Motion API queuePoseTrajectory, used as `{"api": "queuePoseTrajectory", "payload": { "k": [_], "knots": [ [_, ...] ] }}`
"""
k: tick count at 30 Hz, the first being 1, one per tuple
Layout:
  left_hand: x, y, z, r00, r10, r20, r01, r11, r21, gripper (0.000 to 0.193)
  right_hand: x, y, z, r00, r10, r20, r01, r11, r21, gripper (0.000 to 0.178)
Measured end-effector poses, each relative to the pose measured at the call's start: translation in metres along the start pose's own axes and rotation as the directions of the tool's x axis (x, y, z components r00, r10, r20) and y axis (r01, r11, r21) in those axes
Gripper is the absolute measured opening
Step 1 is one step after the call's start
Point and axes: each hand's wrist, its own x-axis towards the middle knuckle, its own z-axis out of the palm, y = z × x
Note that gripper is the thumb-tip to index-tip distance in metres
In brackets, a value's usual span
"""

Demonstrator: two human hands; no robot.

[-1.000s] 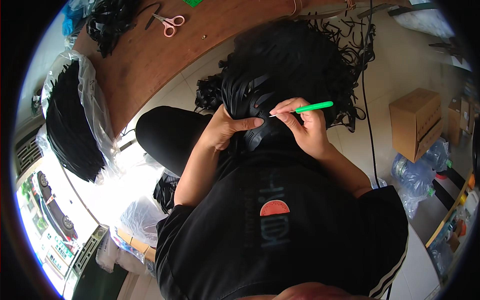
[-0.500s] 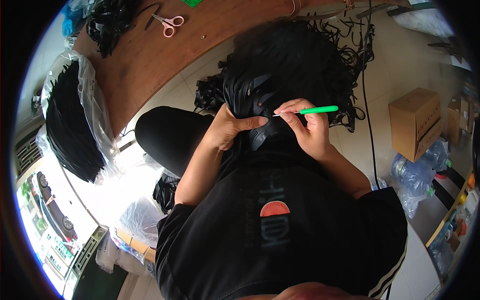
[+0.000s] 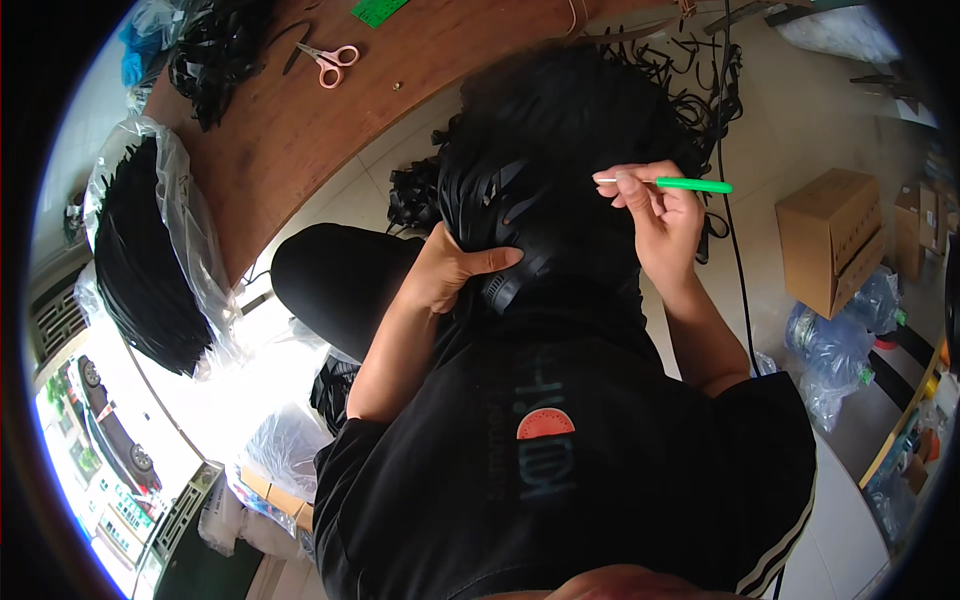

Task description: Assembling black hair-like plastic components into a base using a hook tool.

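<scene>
On my lap lies a woven piece of flat black strips (image 3: pixel 537 262), with a mass of long loose black strips (image 3: pixel 570 120) fanning out from it toward the far side. My left hand (image 3: pixel 447 272) clasps the near left part of the weave, thumb on top and the other fingers hidden beneath. Above the right side of the strips, my right hand (image 3: pixel 662 215) pinches a green-handled crochet hook (image 3: pixel 697 185). Its thin metal shaft points left, apart from the weave; the tip's shape is too small to make out.
A curved brown wooden table (image 3: pixel 260 150) holds pink-handled scissors (image 3: pixel 332 66) and a green card (image 3: pixel 379 10). Black strips in a plastic bag (image 3: pixel 150 260) hang at its left. To the right are a dangling black cable (image 3: pixel 727 200), a cardboard box (image 3: pixel 828 240) and bagged bottles (image 3: pixel 830 340).
My right hand has drawn the crochet hook away from the weave, up and to the right. My left hand keeps its hold, shifted slightly left and toward me in the picture.
</scene>
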Motion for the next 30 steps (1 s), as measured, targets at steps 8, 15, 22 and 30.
{"api": "queuePoseTrajectory", "payload": {
  "k": [8, 15, 22, 30],
  "knots": [
    [0.008, -0.002, 0.017, 0.998, 0.066, -0.011, -0.067, 0.994, -0.083, 0.047, -0.023, -0.005, 0.026, 0.983, -0.049, 0.175, 0.046, 0.999, 0.018, 0.004],
    [0.007, -0.002, 0.02, 0.997, 0.076, 0.012, -0.075, 0.995, -0.073, 0.045, -0.026, -0.003, 0.026, 0.983, -0.064, 0.172, 0.065, 0.998, 0.002, 0.006],
    [0.008, -0.002, 0.021, 0.997, 0.08, 0.0, -0.08, 0.995, -0.063, 0.043, -0.026, -0.005, 0.024, 0.985, -0.046, 0.169, 0.056, 0.997, -0.056, 0.007],
    [0.008, 0.0, 0.024, 0.996, 0.088, 0.011, -0.088, 0.994, -0.06, 0.042, -0.027, -0.002, 0.024, 0.985, -0.057, 0.16, 0.066, 0.996, -0.053, 0.008]
  ]
}}
